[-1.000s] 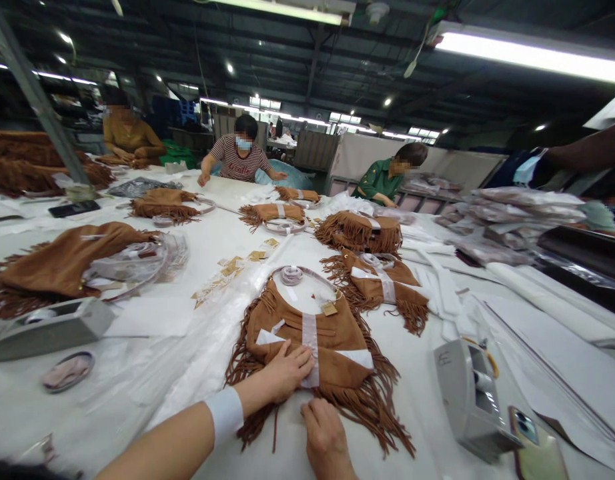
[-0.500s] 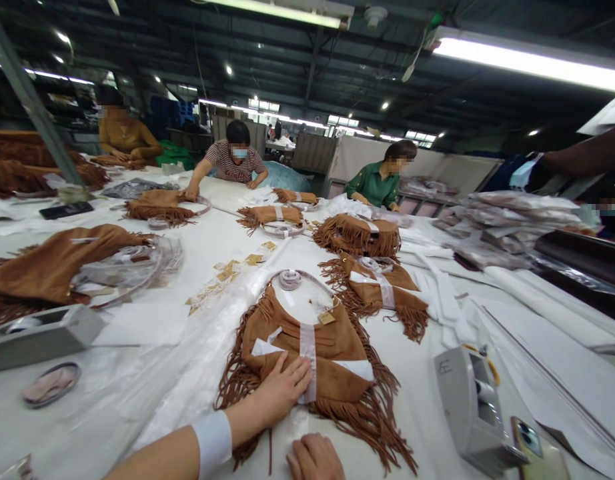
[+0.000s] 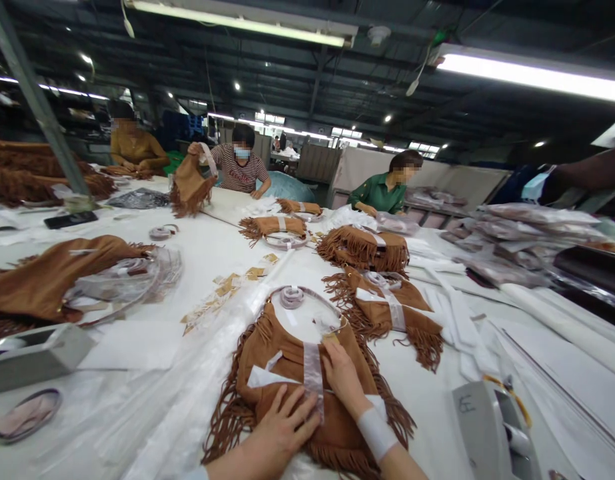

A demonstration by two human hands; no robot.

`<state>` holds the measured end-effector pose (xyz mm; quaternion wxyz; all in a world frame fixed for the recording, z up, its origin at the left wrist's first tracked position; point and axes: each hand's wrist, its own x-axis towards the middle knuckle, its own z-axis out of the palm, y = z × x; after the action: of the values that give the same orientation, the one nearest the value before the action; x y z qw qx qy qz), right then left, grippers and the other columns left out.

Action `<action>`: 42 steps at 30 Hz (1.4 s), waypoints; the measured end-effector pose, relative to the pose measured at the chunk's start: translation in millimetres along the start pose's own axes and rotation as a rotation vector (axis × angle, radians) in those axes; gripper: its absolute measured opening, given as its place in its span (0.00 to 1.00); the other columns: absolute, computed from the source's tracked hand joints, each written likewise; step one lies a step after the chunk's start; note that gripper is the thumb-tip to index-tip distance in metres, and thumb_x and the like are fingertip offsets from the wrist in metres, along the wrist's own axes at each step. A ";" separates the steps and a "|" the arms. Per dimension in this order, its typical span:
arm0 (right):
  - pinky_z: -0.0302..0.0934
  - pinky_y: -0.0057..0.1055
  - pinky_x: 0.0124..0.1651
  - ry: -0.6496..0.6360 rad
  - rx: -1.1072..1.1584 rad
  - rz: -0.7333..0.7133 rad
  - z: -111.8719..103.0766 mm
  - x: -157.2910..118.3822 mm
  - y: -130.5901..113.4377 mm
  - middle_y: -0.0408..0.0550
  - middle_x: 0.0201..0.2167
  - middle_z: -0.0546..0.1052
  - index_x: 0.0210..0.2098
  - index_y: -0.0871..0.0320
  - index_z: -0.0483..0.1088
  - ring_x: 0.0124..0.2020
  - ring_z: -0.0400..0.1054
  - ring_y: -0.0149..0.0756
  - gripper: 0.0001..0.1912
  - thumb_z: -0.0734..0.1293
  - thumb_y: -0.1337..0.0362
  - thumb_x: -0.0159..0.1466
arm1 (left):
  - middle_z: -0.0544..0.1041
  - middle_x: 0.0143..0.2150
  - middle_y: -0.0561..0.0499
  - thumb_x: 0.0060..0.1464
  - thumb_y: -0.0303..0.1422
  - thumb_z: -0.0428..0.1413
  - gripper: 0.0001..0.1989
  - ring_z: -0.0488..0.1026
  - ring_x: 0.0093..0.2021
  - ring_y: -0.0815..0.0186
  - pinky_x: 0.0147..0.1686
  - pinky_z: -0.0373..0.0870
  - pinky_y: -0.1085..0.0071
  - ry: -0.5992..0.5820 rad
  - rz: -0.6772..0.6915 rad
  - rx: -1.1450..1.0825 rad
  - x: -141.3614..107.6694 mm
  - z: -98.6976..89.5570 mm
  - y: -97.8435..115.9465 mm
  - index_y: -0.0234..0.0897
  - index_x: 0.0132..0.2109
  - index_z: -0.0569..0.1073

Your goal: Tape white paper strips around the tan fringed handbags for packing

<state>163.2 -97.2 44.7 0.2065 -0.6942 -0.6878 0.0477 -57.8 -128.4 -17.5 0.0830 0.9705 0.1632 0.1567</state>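
A brown suede handbag (image 3: 287,340) with long fringes lies flat in front of me, a pale band strip (image 3: 312,377) around its middle. White paper shows at its folds. My left hand (image 3: 285,423) rests on the bag's lower front, fingers spread beside the strip. At the upper right of the opening, my right hand (image 3: 343,377) has its fingertips together on a small tan hang tag (image 3: 331,339), which they partly cover. A wrapped strap coil (image 3: 291,297) lies inside the handle loop above the bag.
Grey tape dispensers stand left (image 3: 37,357) and right (image 3: 492,427). More banded fringed bags (image 3: 387,300) lie behind, with loose tan tags (image 3: 230,283) to their left. An unwrapped bag (image 3: 82,267) lies left. Several co-workers sit across the table; one lifts a bag (image 3: 190,183).
My right hand has moved up from the table's near edge to the bag's tag. My left hand stays on the bag, fingers more spread. A co-worker has raised a bag off the table.
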 end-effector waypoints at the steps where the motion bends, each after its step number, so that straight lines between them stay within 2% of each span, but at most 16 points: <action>1: 0.59 0.38 0.58 -0.016 -0.010 -0.001 3.4 5.7 3.2 0.56 0.50 0.72 0.51 0.62 0.67 0.53 0.65 0.40 0.21 0.56 0.75 0.60 | 0.45 0.71 0.47 0.58 0.26 0.48 0.33 0.43 0.68 0.47 0.60 0.54 0.43 0.005 0.012 0.014 -0.2 2.5 -0.8 0.41 0.68 0.47; 6: 0.60 0.34 0.54 -0.069 -0.050 -0.043 13.9 23.5 6.7 0.51 0.44 0.75 0.50 0.59 0.69 0.48 0.67 0.38 0.21 0.58 0.76 0.59 | 0.54 0.69 0.46 0.64 0.30 0.43 0.28 0.48 0.66 0.51 0.59 0.58 0.48 0.055 0.070 0.082 0.0 6.3 -6.3 0.37 0.68 0.48; 11: 0.58 0.36 0.47 -0.092 -0.142 -0.122 18.3 25.7 3.0 0.48 0.38 0.75 0.41 0.54 0.73 0.43 0.64 0.41 0.16 0.60 0.76 0.61 | 0.67 0.61 0.46 0.64 0.30 0.41 0.22 0.59 0.60 0.54 0.56 0.64 0.53 0.151 0.067 0.186 6.7 -0.4 -6.7 0.35 0.64 0.60; 16: 0.56 0.35 0.44 -0.077 -0.209 -0.149 27.4 24.0 5.1 0.48 0.34 0.74 0.36 0.56 0.72 0.40 0.62 0.41 0.11 0.60 0.74 0.63 | 0.63 0.64 0.43 0.65 0.31 0.41 0.19 0.59 0.62 0.53 0.52 0.67 0.55 0.220 0.083 0.276 9.8 -6.2 -6.7 0.36 0.59 0.66; 19: 0.55 0.34 0.43 -0.070 -0.239 -0.160 30.0 23.1 6.9 0.48 0.33 0.73 0.34 0.57 0.71 0.38 0.62 0.40 0.11 0.59 0.75 0.64 | 0.67 0.62 0.45 0.65 0.31 0.40 0.18 0.61 0.60 0.56 0.52 0.67 0.57 0.205 0.118 0.299 9.2 -8.7 -9.3 0.37 0.56 0.68; 26: 0.56 0.32 0.41 -0.096 -0.305 -0.215 29.3 24.8 7.6 0.46 0.35 0.73 0.36 0.55 0.69 0.38 0.62 0.39 0.09 0.60 0.75 0.65 | 0.68 0.61 0.49 0.66 0.30 0.40 0.20 0.64 0.59 0.59 0.51 0.68 0.62 0.188 0.137 0.325 10.2 -5.9 -12.4 0.34 0.61 0.63; 29: 0.55 0.31 0.37 -0.090 -0.336 -0.181 34.8 27.4 8.6 0.47 0.34 0.72 0.35 0.55 0.68 0.38 0.63 0.39 0.09 0.61 0.74 0.65 | 0.67 0.62 0.48 0.66 0.29 0.41 0.20 0.64 0.59 0.59 0.53 0.66 0.61 0.168 0.148 0.308 10.1 -2.5 -12.8 0.34 0.61 0.63; 32: 0.53 0.30 0.32 -0.055 -0.351 -0.100 41.4 28.8 9.0 0.49 0.34 0.71 0.34 0.56 0.67 0.39 0.63 0.40 0.06 0.60 0.70 0.66 | 0.66 0.63 0.47 0.65 0.29 0.42 0.20 0.63 0.60 0.59 0.55 0.64 0.60 0.130 0.147 0.258 9.4 -1.3 -12.8 0.33 0.62 0.62; 37: 0.56 0.30 0.34 -0.011 -0.286 -0.013 43.7 30.8 9.6 0.48 0.33 0.72 0.32 0.57 0.66 0.37 0.65 0.39 0.06 0.60 0.66 0.66 | 0.66 0.63 0.45 0.65 0.28 0.43 0.20 0.62 0.61 0.59 0.56 0.63 0.59 0.075 0.126 0.204 9.5 -2.8 -12.1 0.32 0.62 0.61; 42: 0.62 0.29 0.38 -0.035 -0.142 -0.048 30.5 32.3 14.8 0.45 0.30 0.73 0.33 0.56 0.67 0.35 0.68 0.36 0.06 0.59 0.68 0.63 | 0.66 0.62 0.45 0.64 0.28 0.44 0.21 0.61 0.61 0.58 0.56 0.64 0.57 0.063 0.133 0.196 10.5 -2.2 -12.2 0.32 0.62 0.61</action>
<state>168.0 -58.6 18.8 0.1457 -0.6894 -0.7095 0.0059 -52.7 -113.2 -15.1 -0.0281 0.9773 0.1154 0.1753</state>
